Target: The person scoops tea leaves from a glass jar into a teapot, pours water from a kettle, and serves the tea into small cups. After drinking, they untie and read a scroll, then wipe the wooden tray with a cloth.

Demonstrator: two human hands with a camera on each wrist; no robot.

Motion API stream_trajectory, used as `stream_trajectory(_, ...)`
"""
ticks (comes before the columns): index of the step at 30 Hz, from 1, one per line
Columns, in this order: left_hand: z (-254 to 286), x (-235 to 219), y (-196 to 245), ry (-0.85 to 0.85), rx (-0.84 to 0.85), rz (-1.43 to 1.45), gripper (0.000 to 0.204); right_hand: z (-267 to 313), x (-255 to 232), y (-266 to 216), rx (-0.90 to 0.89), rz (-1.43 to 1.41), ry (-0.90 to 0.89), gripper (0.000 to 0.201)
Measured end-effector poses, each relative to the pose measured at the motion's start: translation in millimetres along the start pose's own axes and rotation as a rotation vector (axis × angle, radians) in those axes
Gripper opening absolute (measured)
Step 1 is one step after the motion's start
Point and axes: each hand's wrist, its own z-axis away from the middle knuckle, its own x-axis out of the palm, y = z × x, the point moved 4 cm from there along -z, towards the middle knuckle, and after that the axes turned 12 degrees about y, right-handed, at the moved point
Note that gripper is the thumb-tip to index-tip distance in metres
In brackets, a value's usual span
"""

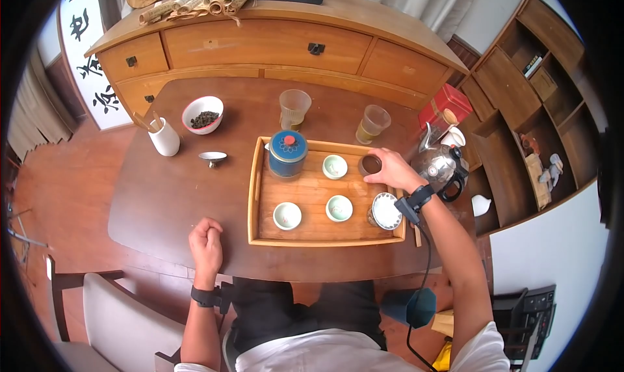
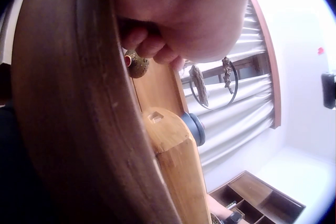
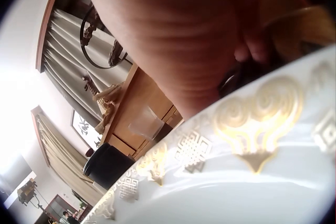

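My right hand pinches the rim of a small dark brown cup at the right back of the wooden tray. In the right wrist view, a white patterned rim covers much of that right hand's work. Below my right wrist sits a white lidded bowl with a patterned rim. Pale green cups, several in all, stand on the tray beside a blue canister with a red knob. Loosely curled and holding nothing, my left hand rests at the table's front edge, left of the tray.
A steel kettle and a red box stand right of the tray. Behind it are two clear glasses. Leftward lie a bowl of dark tea leaves, a white tool holder and a small strainer.
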Motion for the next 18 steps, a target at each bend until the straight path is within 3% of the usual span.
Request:
stream_trajectory(10,0,1,-3,0.012,0.009,0.024,0.017,-6,-39,-19,0.014,-0.008,0.017,0.067)
stream_trajectory(18,0,1,-6,0.009,0.006,0.029,0.017,-21,-64,1,0.058,-0.122,0.062,0.066)
